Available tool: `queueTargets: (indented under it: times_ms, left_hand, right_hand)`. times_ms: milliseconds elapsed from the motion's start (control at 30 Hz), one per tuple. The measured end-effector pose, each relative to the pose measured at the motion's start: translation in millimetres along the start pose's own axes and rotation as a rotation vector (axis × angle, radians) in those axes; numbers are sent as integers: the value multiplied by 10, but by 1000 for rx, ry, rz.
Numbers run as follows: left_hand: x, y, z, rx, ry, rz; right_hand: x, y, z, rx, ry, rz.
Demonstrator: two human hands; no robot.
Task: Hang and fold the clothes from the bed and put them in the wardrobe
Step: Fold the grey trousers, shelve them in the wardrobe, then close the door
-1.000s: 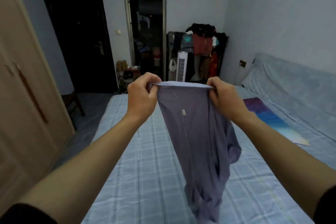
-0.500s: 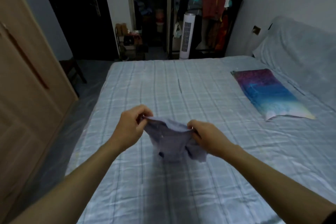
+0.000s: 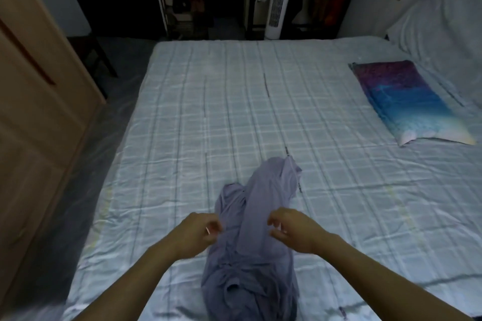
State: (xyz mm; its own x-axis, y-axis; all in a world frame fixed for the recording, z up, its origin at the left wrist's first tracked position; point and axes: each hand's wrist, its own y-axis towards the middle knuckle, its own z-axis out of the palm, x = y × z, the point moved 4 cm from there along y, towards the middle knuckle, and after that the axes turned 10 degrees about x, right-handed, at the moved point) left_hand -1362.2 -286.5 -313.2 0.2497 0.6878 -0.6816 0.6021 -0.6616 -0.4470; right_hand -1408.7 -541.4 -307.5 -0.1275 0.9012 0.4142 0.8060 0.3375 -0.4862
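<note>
A lavender garment (image 3: 257,240) is lying crumpled lengthwise on the bed (image 3: 182,138), stretching from the near edge of the mattress up toward the middle of the checked sheet. The left hand (image 3: 198,233) is hovering at the garment's left edge with its fingers loosely curled; whether this grip is pinching the cloth or has released it cannot be told, since the fingertips are blurred against the fabric. The right hand (image 3: 292,230) is hovering over the garment's right side, its fingers bent and slightly spread above the cloth, and this grip is appearing released, with nothing caught between the fingertips. The garment is passing between the two grips, its bunched lower part lying below and nearer than both wrists, and its narrower far end reaching well beyond the fingers. Far to the right of the right grip and farther up the bed, a purple and blue pillow (image 3: 407,101) is lying flat on the sheet. Well to the left of the left grip, a wooden wardrobe (image 3: 39,112) is standing beside the bed. Beyond both grips, past the far edge of the bed, a white tower fan (image 3: 277,0) is standing upright.
</note>
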Motion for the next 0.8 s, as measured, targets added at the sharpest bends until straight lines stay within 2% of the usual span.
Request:
queueTargets:
  times_ms: [267, 533, 600, 800]
  left_hand:
    - [470, 795, -219, -98, -82, -65]
    - [1046, 1579, 40, -131, -19, -134]
    - [1192, 1828, 74, -163, 18, -131]
    - [1458, 2675, 251, -191, 178, -107]
  right_hand:
    - [-262, 630, -44, -76, 108, 129]
    - [-788, 1412, 239, -173, 112, 170]
    - [-937, 1733, 360, -180, 26, 127]
    - [-1283, 2614, 795, -18, -452, -16]
